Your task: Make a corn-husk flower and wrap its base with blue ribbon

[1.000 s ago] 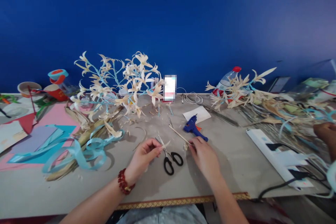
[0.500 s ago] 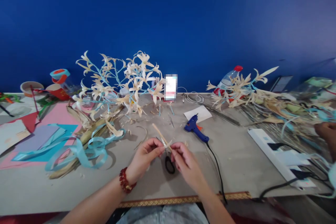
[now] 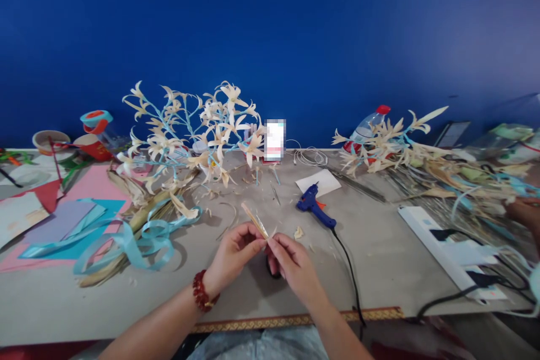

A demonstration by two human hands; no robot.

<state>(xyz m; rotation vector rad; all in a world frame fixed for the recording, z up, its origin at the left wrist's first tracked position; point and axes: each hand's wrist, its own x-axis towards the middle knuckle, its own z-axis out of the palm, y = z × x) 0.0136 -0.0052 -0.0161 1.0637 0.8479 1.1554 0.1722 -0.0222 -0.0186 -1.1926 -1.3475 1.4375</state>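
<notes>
My left hand (image 3: 234, 249) and my right hand (image 3: 291, 261) meet above the grey table (image 3: 379, 270), fingertips pinched together on a thin pale straw strip (image 3: 254, 220) that slants up and to the left. A small pale petal piece sits at the pinch. The black scissors (image 3: 272, 271) lie on the table under my right hand, mostly hidden. A red bead bracelet (image 3: 201, 293) circles my left wrist.
A blue glue gun (image 3: 314, 206) with a black cord lies right of my hands. Straw flower branches (image 3: 198, 129) stand behind, with light blue ribbon (image 3: 139, 239) and coloured paper at left. A white power strip (image 3: 447, 253) and another person's hand (image 3: 523, 212) are at right.
My right hand left the table near the glue gun and brought the straw strip over to my left hand. Both hands now pinch it above the scissors.
</notes>
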